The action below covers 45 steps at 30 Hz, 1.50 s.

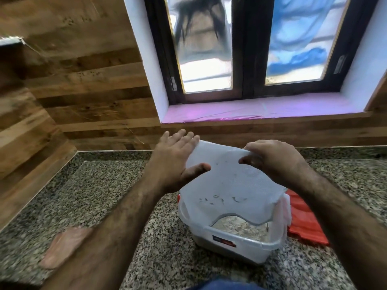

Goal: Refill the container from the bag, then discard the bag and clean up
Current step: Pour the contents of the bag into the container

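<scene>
**Bag held upended over the container**

Head view: A white plastic bag point(226, 185) is held upside down above a clear plastic container point(240, 241), with its open mouth hanging into the container's top. The bag's upper edge is pinched by the right hand point(272, 162), whose fingers are curled over the back of the plastic while the thumb presses on the near side, so this grip is clamped on the bag. The left hand point(178, 158) is laid against the bag's left side with its fingers straight and spread and its thumb stretched across the near face; this grip is kept apart, flat against the plastic rather than closed round it. A pale, powdery filling is seen in the bottom of the container, below the bag's curved lower edge. A dark label is carried on the container's near wall. The container is stood on a speckled granite desk point(104, 195), close to the near edge. A red lid point(303, 225) is laid on the desk just beside the container, to its right and partly behind it. A pinkish cloth point(62, 250), blurred, is seen on the desk to the left, partly covered by the left forearm. Wood-patterned wall panelling and a dark-framed window point(243, 49) with a pink-lined sill are seen behind the desk.
</scene>
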Each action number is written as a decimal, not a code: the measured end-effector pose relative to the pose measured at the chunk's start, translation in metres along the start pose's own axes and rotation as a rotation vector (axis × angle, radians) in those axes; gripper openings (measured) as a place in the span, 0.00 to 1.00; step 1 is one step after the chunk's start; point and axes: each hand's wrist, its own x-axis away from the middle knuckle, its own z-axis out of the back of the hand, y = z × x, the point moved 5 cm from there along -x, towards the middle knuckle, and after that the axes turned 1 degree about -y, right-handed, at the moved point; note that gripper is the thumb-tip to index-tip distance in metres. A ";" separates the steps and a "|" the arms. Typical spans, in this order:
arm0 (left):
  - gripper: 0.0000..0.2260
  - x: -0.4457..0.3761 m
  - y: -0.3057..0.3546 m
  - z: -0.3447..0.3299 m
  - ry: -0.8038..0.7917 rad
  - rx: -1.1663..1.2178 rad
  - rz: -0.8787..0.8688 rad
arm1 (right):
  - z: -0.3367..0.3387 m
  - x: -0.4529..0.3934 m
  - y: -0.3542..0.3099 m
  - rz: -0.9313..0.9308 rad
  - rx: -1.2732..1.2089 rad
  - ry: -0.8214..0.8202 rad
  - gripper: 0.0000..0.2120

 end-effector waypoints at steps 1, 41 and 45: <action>0.50 0.001 0.000 -0.001 0.028 -0.004 0.002 | 0.000 0.000 0.000 0.006 0.002 0.007 0.14; 0.32 -0.079 -0.007 0.004 0.209 0.208 -0.289 | -0.033 0.046 -0.026 0.263 0.160 0.378 0.51; 0.34 -0.082 -0.007 0.007 0.213 0.231 -0.296 | -0.058 0.048 -0.036 0.379 0.195 0.244 0.51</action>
